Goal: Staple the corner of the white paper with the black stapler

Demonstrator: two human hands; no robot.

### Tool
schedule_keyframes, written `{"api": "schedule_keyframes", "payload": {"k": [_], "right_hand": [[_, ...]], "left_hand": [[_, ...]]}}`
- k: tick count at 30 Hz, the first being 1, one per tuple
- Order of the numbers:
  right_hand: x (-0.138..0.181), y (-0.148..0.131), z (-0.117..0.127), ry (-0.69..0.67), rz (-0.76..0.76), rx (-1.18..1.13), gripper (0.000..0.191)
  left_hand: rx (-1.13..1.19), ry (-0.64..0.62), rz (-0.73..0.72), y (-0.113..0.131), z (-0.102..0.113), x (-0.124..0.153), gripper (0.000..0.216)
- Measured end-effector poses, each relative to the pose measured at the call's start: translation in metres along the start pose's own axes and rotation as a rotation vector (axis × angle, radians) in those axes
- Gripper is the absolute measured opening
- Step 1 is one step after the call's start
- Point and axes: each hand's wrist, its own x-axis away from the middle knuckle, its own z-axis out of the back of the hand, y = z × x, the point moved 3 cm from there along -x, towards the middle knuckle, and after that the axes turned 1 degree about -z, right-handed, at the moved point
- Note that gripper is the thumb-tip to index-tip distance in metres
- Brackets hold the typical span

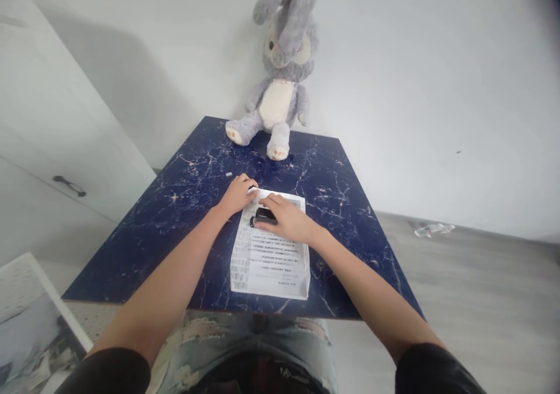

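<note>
A printed white paper sheet (271, 260) lies on the dark blue marbled table (153, 230). My left hand (237, 194) rests on the sheet's far left corner, fingers curled down on its edge. My right hand (286, 219) lies over the upper part of the sheet and grips a small black object (262, 216), which sits on the paper under my fingers. What the black object is cannot be told.
A grey plush rabbit (280, 73) sits at the table's far edge against the white wall. A white cabinet with a dark handle (69, 185) stands at left. A framed picture (30, 318) leans at lower left. A clear bottle (431, 229) lies on the grey floor at right.
</note>
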Motion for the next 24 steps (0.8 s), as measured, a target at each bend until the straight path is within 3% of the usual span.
{"api": "schedule_keyframes", "payload": {"k": [3,7,13,19,24], "right_hand": [[0.017,-0.005,-0.018,0.024,0.011,0.154,0.045],[0.024,0.002,-0.033,0.079,0.011,0.161,0.048],[0.028,0.004,-0.022,0.215,-0.004,0.043,0.044],[0.031,0.012,-0.024,0.176,-0.031,-0.040,0.041],[0.029,0.012,-0.026,0.118,-0.024,0.032,0.040]], "left_hand": [[-0.027,-0.020,-0.005,0.001,-0.001,-0.001,0.011],[-0.012,-0.020,0.006,0.004,0.001,-0.003,0.010],[0.202,0.023,0.062,0.005,0.006,-0.004,0.012],[0.403,0.132,0.219,-0.003,0.012,-0.002,0.015],[0.418,0.174,0.218,-0.003,0.015,-0.002,0.017]]}}
